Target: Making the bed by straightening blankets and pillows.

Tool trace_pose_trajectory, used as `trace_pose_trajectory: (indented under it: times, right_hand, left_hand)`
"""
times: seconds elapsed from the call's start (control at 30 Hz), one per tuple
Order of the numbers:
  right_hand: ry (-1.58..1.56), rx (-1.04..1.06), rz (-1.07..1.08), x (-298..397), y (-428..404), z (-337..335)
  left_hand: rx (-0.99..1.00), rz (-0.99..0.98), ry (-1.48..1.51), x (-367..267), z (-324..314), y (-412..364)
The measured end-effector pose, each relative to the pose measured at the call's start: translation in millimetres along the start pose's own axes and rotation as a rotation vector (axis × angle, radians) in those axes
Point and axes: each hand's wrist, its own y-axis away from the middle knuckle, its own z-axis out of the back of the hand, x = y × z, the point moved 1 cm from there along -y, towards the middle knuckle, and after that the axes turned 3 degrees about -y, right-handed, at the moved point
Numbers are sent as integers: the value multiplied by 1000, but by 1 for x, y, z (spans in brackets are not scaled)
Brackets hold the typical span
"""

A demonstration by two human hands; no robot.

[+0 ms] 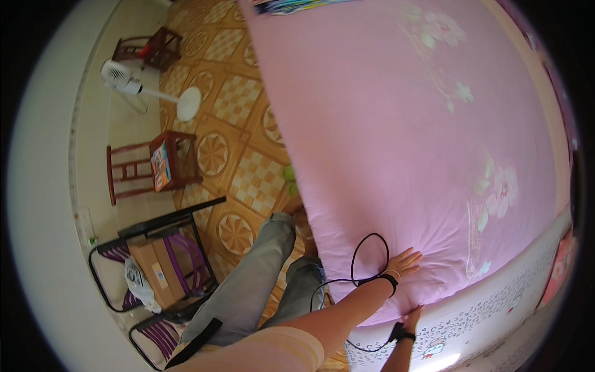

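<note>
A pink bed cover [372, 130] with embroidered or printed flowers spreads over the bed. My left hand [403, 263] lies palm down on it near its lower edge, fingers apart, with creases running out around it. My right hand [412, 318] touches the cover's lower edge; its fingers are partly hidden, so its hold is unclear. Beneath that edge shows a white surface [469, 314] printed with small grey marks and a cartoon figure. A dark band circles each wrist. A black cable [354, 260] loops over the cover beside my left wrist.
Left of the bed, a white fan [189, 103] stands between wooden chairs [174, 160] [162, 49] on the patterned floor. Folding chairs with purple straps [155, 332] hold a cardboard box [158, 274] and plastic bag [139, 283]. Green slippers [289, 174] and colourful fabric [297, 5] lie farther up.
</note>
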Motion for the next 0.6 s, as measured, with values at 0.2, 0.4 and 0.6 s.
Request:
trace_pose_trajectory:
  times: [0.2,0.4,0.6]
  right_hand:
    - [190,-114,192,-41,109,-58]
    - [450,-70,151,-5,162,-133]
    - [621,-73,108,75,157,-157]
  left_hand:
    - [156,74,145,-34,13,70]
    - [280,-9,-336,-46,-51,146]
    - [381,82,1011,112,77,191]
